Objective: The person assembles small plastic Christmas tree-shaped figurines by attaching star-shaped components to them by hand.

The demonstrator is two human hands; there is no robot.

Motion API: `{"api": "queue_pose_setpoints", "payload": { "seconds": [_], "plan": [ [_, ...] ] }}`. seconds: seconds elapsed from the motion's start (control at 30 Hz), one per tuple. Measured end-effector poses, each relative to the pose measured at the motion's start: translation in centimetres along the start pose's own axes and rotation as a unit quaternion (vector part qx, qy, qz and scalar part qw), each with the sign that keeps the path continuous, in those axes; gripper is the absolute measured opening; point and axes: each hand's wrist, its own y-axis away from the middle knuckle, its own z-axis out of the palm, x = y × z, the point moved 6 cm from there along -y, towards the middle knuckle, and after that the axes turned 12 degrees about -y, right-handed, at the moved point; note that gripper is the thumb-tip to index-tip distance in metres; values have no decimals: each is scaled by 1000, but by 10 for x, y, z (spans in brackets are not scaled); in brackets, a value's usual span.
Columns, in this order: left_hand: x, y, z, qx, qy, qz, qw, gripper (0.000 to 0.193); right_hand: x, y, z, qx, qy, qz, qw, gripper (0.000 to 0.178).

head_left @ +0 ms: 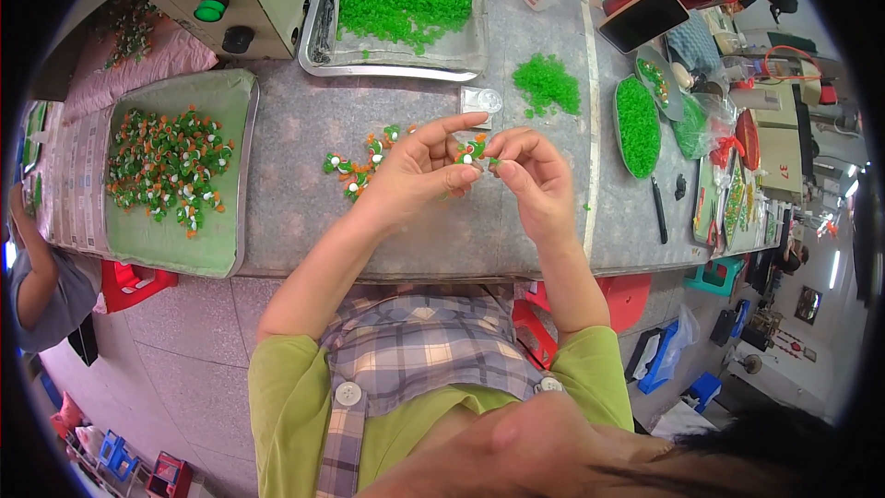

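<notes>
Between the thumb and fingers of my left hand [406,173] is a small green, white and orange plastic figure [468,151]. My right hand [539,184] meets it from the right, thumb and forefinger pinched; what lies in that pinch is too small to make out. Several similar figures [354,183] lie loose on the grey table beside my left hand. Just beyond my hands sits a small pale block with a round clear part [481,103]. A heap of tiny bright green pieces [546,85] is spread past my right hand.
At the left, a green-lined tray [235,157] holds many finished-looking figures. A metal tray [396,70] of green pieces stands at the back. To the right are an oval dish [636,129] of green pieces, a black pen-like tool [659,210] and a phone [643,20].
</notes>
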Motion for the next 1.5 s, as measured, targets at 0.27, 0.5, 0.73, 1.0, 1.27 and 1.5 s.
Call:
{"api": "queue_pose_setpoints", "payload": {
  "seconds": [0.27,0.5,0.73,1.0,1.27,1.5],
  "plan": [
    [-1,2,6,-3,-12,-10,1000,49,3,2,0,40,-45,58,996,11],
    [-2,4,4,17,-96,19,995,42,12,6,-2,61,-54,95,992,10],
    [0,4,5,35,-187,25,981,41,19,6,-4,59,-69,120,989,10],
    [-1,5,3,47,-251,36,966,42,15,7,-7,60,-17,140,988,10],
    [4,7,6,45,-342,45,938,44,-12,-1,-2,-1,273,63,960,11],
    [10,8,8,64,-413,91,904,42,5,3,-10,20,149,141,979,10]
  ]
}}
